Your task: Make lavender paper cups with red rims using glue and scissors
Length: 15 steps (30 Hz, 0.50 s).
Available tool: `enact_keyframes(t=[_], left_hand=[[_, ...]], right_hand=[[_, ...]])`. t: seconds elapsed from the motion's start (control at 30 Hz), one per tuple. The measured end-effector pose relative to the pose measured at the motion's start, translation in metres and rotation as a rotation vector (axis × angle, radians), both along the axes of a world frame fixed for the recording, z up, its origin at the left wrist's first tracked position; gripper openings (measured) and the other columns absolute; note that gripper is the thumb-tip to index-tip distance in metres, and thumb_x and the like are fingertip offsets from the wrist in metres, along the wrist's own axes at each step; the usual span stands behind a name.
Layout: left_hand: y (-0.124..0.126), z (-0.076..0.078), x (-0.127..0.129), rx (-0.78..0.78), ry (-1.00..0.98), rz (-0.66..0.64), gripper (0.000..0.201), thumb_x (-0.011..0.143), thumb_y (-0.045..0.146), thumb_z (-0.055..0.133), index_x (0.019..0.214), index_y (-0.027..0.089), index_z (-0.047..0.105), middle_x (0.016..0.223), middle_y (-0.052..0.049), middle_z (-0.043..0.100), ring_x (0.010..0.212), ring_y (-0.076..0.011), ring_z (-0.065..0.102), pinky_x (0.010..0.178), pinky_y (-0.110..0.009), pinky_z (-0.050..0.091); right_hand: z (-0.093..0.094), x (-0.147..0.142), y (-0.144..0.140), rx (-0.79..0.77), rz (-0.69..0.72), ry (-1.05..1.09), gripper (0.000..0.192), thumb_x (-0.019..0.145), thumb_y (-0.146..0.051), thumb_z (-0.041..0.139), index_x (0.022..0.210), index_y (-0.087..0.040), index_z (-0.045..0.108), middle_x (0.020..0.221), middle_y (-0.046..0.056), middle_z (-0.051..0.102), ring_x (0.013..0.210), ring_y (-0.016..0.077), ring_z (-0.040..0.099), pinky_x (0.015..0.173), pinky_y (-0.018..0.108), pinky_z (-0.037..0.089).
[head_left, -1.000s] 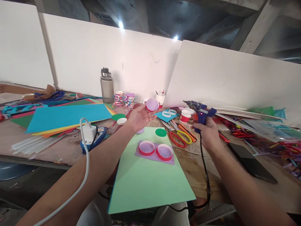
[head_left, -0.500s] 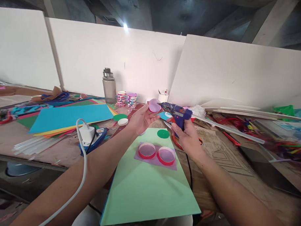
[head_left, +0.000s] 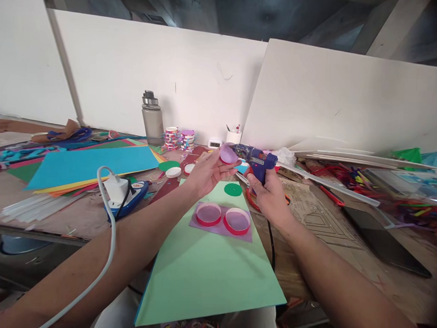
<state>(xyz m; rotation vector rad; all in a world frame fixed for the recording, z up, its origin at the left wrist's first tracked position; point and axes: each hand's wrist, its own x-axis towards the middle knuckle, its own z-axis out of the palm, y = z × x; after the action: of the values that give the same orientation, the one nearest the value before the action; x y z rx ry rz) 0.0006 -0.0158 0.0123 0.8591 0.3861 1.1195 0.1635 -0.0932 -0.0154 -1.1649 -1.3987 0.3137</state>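
Observation:
Fingers of my left hand (head_left: 210, 173) close on a small round lid (head_left: 228, 154) with a purple disc face and a red rim, held up above the far end of the green sheet. My right hand (head_left: 269, 192) grips a blue hot glue gun (head_left: 255, 158), its nozzle pointing left at the edge of the lid. Whether the nozzle touches it I cannot tell. Below them, two red-rimmed rings (head_left: 208, 215) sit side by side on a purple paper strip (head_left: 221, 232). The strip lies on the light green sheet (head_left: 214, 278), near a dark green disc (head_left: 233, 189).
Coloured paper sheets (head_left: 93, 164) and a power strip (head_left: 131, 199) with a white cable are at left. A bottle (head_left: 152, 118) and stacked rings (head_left: 171, 138) stand at the back. Scissors (head_left: 252, 198) lie under the right hand; a dark tablet-like slab (head_left: 384, 239) rests at right.
The view has shifted slightly, so most things sit a little further left and higher. The lid has tilted somewhat in my left hand, with the glue gun staying close to its edge.

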Motion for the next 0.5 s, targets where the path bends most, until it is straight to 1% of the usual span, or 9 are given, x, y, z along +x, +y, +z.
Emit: enact_keyframes(t=[0.1,0.2,0.3,0.4,0.5], left_hand=[[-0.0021,-0.0005,0.0004,0.035,-0.001,-0.013,0.018,0.096,0.033,0.068,0.102,0.016,0.068,0.095,-0.010,0.078,0.101,-0.0276,0.077,0.100,-0.044,0.056],[-0.0026,-0.0018,0.0006,0.062,0.000,-0.016,0.020,0.093,0.035,0.071,0.100,0.016,0.069,0.093,-0.009,0.078,0.102,-0.0280,0.077,0.101,-0.046,0.055],[-0.0022,-0.0033,0.0013,0.076,0.003,-0.019,0.021,0.093,0.035,0.072,0.100,0.016,0.069,0.096,-0.010,0.078,0.099,-0.0269,0.077,0.101,-0.048,0.055],[-0.0023,-0.0046,0.0021,0.080,0.008,-0.034,0.022,0.094,0.035,0.071,0.104,0.015,0.069,0.099,-0.010,0.078,0.092,-0.0257,0.078,0.098,-0.049,0.056],[-0.0028,-0.0052,0.0023,0.073,0.008,-0.046,0.024,0.094,0.035,0.071,0.108,0.016,0.068,0.099,-0.010,0.077,0.091,-0.0249,0.078,0.098,-0.048,0.056]], right_hand=[[-0.0006,0.0010,0.0011,0.014,-0.007,-0.018,0.023,0.092,-0.041,0.062,0.107,-0.025,0.058,0.100,0.005,0.071,0.091,0.0252,0.065,0.088,0.044,0.050],[-0.0011,0.0017,0.0017,0.018,0.004,-0.023,0.022,0.092,-0.040,0.061,0.108,-0.025,0.057,0.101,0.006,0.071,0.095,0.0258,0.065,0.090,0.044,0.050],[-0.0010,0.0018,0.0012,0.011,-0.009,-0.032,0.020,0.093,-0.040,0.061,0.106,-0.025,0.058,0.102,0.006,0.070,0.097,0.0262,0.064,0.091,0.045,0.049],[-0.0002,0.0016,0.0005,0.005,-0.011,-0.038,0.018,0.093,-0.039,0.060,0.103,-0.025,0.057,0.100,0.006,0.070,0.094,0.0255,0.064,0.090,0.045,0.050],[0.0000,0.0014,0.0005,0.014,-0.007,-0.039,0.018,0.093,-0.039,0.060,0.104,-0.025,0.057,0.100,0.005,0.070,0.092,0.0251,0.064,0.089,0.044,0.050]])
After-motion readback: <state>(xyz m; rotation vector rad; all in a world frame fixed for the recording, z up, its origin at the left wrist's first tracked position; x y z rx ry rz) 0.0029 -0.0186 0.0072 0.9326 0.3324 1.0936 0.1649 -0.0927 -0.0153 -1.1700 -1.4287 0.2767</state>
